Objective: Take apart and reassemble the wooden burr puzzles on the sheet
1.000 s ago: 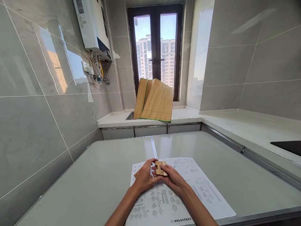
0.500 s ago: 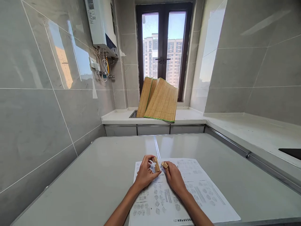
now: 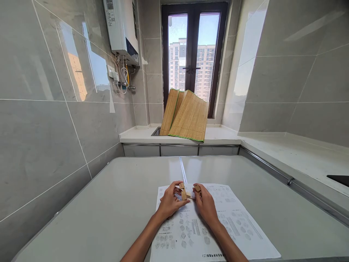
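Observation:
My left hand (image 3: 170, 201) is closed around a notched wooden puzzle piece (image 3: 183, 191), pinched between thumb and fingers just above the paper. My right hand (image 3: 205, 204) is closed on a second, smaller wooden puzzle piece (image 3: 197, 188), held a short way to the right of the first. The two pieces are apart. Both hands hover over a printed instruction sheet (image 3: 234, 222) covered in small diagrams, which lies flat on the grey table (image 3: 114, 207).
A seam (image 3: 182, 169) runs down the tabletop's middle. Behind it, a white counter (image 3: 272, 145) wraps round the back and right, with rolled bamboo mats (image 3: 188, 116) leaning at the window (image 3: 193, 54). A water heater (image 3: 121, 27) hangs on the tiled left wall.
The wooden pieces, held together as one block a second ago, have been pulled apart: one stays in my left hand, the other has moved right in my right hand.

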The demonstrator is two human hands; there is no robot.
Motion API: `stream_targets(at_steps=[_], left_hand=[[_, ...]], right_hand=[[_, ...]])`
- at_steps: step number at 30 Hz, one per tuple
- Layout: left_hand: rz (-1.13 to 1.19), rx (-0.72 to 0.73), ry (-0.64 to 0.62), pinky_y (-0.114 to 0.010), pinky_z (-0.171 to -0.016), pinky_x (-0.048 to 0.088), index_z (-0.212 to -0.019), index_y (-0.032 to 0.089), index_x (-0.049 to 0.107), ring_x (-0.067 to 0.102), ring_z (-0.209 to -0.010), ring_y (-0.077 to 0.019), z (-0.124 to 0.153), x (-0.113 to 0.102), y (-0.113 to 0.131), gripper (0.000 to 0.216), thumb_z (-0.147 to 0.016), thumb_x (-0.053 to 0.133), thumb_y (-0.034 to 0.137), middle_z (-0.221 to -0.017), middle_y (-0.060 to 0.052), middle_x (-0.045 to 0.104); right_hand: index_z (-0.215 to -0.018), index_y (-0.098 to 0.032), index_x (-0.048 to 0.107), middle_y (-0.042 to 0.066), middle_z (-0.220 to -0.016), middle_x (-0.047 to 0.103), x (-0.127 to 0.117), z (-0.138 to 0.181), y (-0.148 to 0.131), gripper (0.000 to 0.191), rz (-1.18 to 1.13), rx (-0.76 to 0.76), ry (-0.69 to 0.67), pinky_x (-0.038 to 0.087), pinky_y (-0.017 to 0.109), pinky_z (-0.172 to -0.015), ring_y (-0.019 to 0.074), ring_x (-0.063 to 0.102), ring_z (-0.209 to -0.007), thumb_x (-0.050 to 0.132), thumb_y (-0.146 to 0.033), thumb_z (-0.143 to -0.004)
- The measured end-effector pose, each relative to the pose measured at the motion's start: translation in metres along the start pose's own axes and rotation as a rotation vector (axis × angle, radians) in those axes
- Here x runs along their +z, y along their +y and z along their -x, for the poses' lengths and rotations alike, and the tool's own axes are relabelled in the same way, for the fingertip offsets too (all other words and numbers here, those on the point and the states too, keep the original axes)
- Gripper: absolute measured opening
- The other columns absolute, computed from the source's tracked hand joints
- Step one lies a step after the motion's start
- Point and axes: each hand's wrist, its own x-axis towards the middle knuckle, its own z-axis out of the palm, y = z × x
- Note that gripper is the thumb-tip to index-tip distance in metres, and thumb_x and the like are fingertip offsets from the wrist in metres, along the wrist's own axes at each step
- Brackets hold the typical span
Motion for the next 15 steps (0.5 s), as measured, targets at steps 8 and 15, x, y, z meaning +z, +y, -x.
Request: stream_targets(at_steps=[8,15], left_hand=[[0.079,-0.102,-0.017,-0.025,-0.065,0.049,-0.134,0.029,0.054,0.063,-0.063,-0.0114,0.001,0.003,0.003,0.076,-0.067,0.086,0.043,-0.087,0.003,0.066],[0.066,-0.132,0.015,-0.025,-0.063,0.046,-0.132,0.028,0.056,0.062,-0.062,-0.0114,-0.001,0.002,0.005,0.075,-0.066,0.086,0.044,-0.092,0.002,0.065]], right_hand=[[-0.103,-0.021,0.066,0.002,-0.080,0.067,-0.006,-0.004,-0.015,0.053,-0.418,0.195,0.031,0.050,0.031,-0.063,0.0199,0.060,-0.068,0.061,-0.070,-0.082],[-0.101,-0.023,0.069,-0.004,-0.065,0.049,0.000,-0.007,-0.011,0.049,-0.865,0.342,-0.158,0.037,0.025,-0.045,0.0118,0.039,-0.050,0.060,-0.067,-0.084]])
